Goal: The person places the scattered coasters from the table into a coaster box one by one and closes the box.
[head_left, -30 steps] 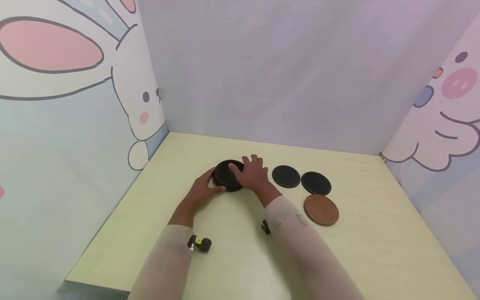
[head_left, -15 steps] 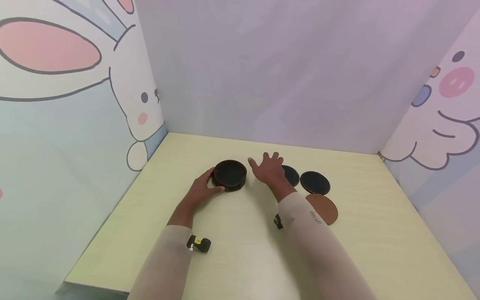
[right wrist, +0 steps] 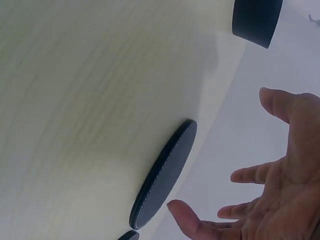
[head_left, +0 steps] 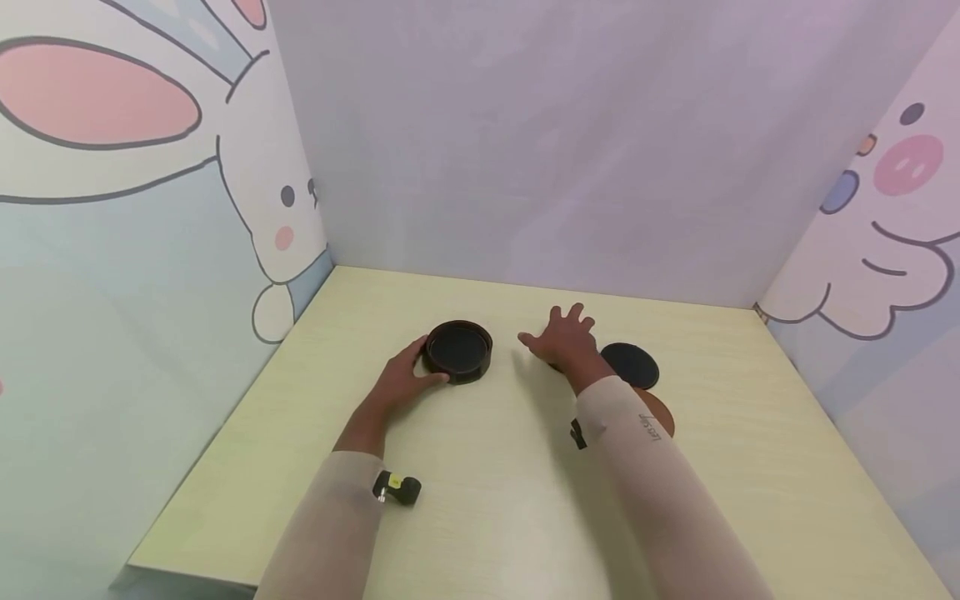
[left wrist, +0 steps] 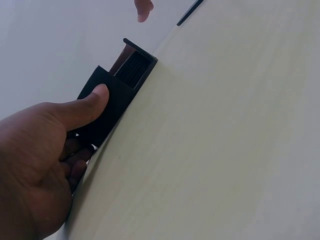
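A round black coaster holder (head_left: 482, 368) stands on the table at centre-left in the head view. My left hand (head_left: 401, 383) grips its side, the thumb pressing the wall (left wrist: 114, 107) in the left wrist view. Through a gap in that wall, several stacked coasters (left wrist: 134, 70) show inside. My right hand (head_left: 566, 340) hovers with spread fingers over a black coaster, which it mostly hides in the head view. The right wrist view shows this stitched-edge coaster (right wrist: 165, 180) lying flat near the fingers, and nothing is in the hand.
Another black coaster (head_left: 630, 365) lies right of the right hand. A brown disc (head_left: 660, 411) in front of it is partly covered by the right sleeve (head_left: 637, 442). The pale table (head_left: 480, 500) meets a plain back wall (head_left: 525, 167) and cartoon-printed side walls.
My right hand has left the coaster holder and moved right, over the nearest black coaster, fingers spreading. My left hand has stayed gripping the holder.
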Demonstrator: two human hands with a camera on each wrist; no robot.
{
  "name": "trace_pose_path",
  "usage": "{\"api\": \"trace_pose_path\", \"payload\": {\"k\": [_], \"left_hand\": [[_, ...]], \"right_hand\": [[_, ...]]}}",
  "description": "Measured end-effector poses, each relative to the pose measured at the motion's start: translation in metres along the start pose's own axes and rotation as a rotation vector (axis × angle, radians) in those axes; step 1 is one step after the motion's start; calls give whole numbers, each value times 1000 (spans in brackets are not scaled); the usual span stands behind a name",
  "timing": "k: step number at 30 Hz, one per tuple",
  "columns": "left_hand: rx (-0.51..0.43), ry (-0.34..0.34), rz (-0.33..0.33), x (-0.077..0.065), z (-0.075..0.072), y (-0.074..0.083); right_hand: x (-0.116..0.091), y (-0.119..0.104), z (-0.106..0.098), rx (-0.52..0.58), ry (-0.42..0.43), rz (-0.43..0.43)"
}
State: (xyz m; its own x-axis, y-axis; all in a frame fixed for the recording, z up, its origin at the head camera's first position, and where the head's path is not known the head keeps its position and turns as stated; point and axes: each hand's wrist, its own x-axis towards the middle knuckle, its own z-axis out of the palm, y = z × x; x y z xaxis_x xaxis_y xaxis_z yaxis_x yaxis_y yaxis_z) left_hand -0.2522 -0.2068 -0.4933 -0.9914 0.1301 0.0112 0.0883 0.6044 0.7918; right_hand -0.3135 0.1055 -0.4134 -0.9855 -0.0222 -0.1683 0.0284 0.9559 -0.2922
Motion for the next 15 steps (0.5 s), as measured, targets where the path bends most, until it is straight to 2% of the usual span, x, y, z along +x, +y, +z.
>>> {"api": "trace_pose_path", "payload": {"k": [6,15], "left_hand": [[5,-1,-10,1,0,0],[-3,3,-3,0,0,1]], "right_hand": [[0,10,-7,-33,-94,-11],[6,29,-11,-35,-178,-55]]}}
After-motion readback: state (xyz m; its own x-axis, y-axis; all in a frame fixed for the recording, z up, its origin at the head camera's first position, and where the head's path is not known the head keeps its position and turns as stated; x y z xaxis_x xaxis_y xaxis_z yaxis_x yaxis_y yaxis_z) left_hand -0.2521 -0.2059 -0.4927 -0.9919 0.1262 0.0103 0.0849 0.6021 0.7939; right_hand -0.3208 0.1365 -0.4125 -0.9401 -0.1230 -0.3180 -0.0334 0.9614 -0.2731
